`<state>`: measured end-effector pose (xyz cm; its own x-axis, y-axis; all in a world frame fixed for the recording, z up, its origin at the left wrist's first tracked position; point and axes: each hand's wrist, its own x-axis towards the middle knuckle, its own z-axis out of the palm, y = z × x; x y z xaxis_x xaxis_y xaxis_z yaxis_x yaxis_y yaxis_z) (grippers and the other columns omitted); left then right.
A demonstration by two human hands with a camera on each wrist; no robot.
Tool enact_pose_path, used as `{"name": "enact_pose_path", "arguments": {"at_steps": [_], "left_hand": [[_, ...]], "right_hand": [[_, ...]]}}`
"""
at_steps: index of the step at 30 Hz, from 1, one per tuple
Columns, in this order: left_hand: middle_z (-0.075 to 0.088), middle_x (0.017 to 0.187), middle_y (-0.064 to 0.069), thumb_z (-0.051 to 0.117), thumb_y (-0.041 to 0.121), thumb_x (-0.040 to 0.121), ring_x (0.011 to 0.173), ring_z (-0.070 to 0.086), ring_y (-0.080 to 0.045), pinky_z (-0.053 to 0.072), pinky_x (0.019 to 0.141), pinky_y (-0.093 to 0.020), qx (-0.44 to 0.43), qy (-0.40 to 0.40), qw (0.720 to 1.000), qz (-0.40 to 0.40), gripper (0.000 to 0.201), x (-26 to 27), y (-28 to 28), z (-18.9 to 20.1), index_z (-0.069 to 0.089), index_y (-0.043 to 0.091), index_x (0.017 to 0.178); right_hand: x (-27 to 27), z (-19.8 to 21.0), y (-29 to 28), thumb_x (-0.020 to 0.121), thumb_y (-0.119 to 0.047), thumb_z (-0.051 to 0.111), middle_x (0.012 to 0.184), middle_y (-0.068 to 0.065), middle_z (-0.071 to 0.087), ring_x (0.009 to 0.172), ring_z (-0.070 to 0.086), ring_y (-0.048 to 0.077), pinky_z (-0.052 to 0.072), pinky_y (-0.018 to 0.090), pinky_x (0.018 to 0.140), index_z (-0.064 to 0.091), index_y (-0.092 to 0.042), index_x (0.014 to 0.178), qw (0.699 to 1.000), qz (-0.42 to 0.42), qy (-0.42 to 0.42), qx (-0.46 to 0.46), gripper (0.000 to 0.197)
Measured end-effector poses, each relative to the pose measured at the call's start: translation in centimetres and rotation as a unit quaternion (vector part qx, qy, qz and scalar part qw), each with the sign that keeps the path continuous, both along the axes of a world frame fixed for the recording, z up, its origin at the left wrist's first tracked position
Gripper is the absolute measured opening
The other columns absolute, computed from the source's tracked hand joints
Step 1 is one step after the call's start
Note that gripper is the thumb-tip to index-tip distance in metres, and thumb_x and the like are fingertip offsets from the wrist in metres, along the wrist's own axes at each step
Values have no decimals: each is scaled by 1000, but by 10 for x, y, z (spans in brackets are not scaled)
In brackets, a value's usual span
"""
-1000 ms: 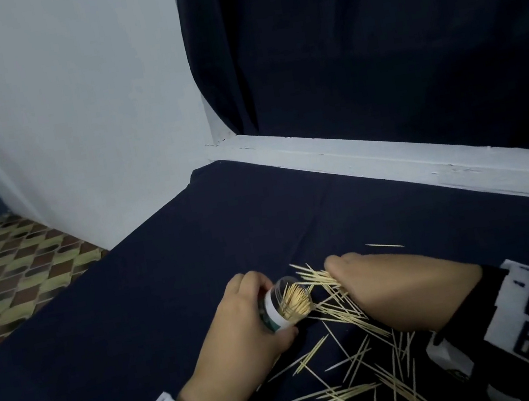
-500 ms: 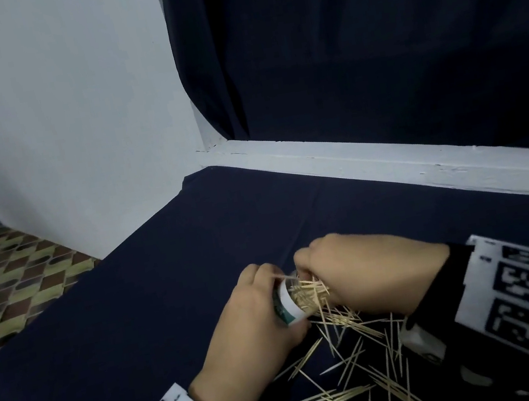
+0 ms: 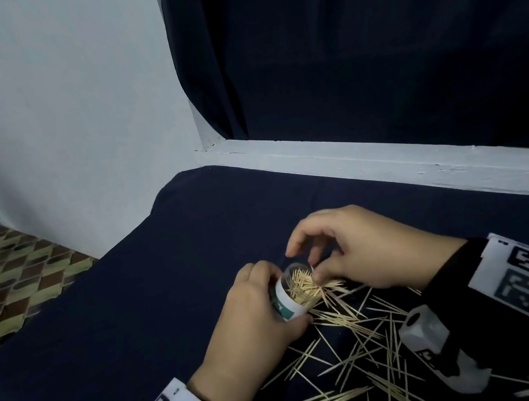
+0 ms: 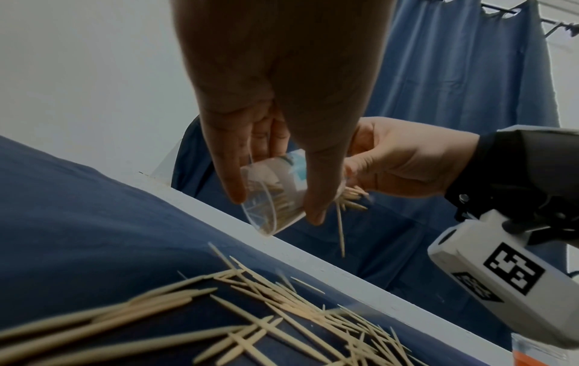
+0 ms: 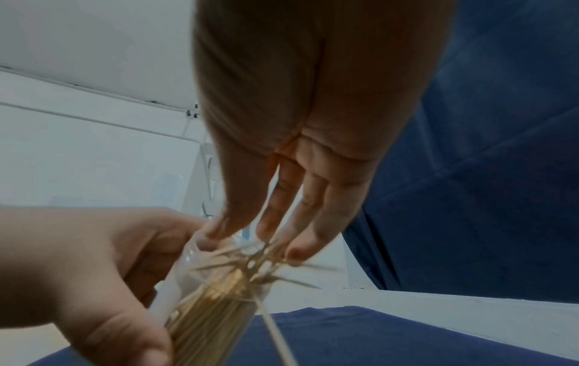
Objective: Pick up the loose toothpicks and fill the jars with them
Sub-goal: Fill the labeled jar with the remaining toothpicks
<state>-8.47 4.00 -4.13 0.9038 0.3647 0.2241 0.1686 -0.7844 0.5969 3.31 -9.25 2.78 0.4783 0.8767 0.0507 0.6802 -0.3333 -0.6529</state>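
My left hand grips a small clear jar with a white and green label, tilted with its mouth toward the right. The jar is packed with toothpicks, and several stick out of its mouth. My right hand hovers at the mouth, its fingertips touching the protruding toothpicks. The left wrist view shows the jar from its clear base, between my left hand's thumb and fingers. Loose toothpicks lie scattered on the dark cloth below and right of the jar.
The dark blue cloth covers the table, whose left edge drops to a patterned tiled floor. A white ledge and a dark curtain bound the far side. A clear thing with an orange band shows at the lower right.
My right hand carried a bunch of toothpicks from the pile to the jar's mouth and has loosened its fingers there. The left hand tipped the jar more upright.
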Motion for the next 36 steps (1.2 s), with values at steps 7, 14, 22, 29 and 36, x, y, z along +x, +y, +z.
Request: {"name": "enact_pose_path", "arguments": {"at_steps": [7,14,22,29,36], "left_hand": [[46,96,17,84,34,63,88,45,7,38,71,-5,4,-26,1000,-5,49,0,0,0,48,32,96],[47,97,15,84,29,64,91,44,7,39,72,-5,5,-48,999,-3,46,-1,0,0,50,30,95],[47,96,15,82,29,65,93,44,8,38,72,-5,9,-57,998,-6,45,-2,-1,1,49,31,95],[47,96,15,84,26,63,96,44,7,38,76,-5,4,-90,996,11,46,-3,0,1,50,30,94],[48,96,15,84,26,63,96,44,7,37,73,-3,20,-90,996,-14,46,-4,-2,4,50,31,93]], "right_hand": [[0,-7,-1,80,-17,73,85,-13,61,78,59,1,48,17,68,68,-29,85,997,-35,-37,63,14],[-6,-17,-4,72,-15,80,80,-9,63,72,61,3,55,26,71,69,-29,77,996,-90,-21,12,18],[-18,-16,-4,84,-22,70,79,-12,70,76,64,-2,52,20,74,74,-30,79,991,-101,32,80,10],[-14,-25,-12,71,-12,81,77,-11,65,72,61,0,46,10,65,76,-22,78,990,-104,33,91,13],[-16,-30,-8,68,-5,82,74,-8,59,62,52,2,43,13,59,71,-24,73,975,-140,7,170,22]]}}
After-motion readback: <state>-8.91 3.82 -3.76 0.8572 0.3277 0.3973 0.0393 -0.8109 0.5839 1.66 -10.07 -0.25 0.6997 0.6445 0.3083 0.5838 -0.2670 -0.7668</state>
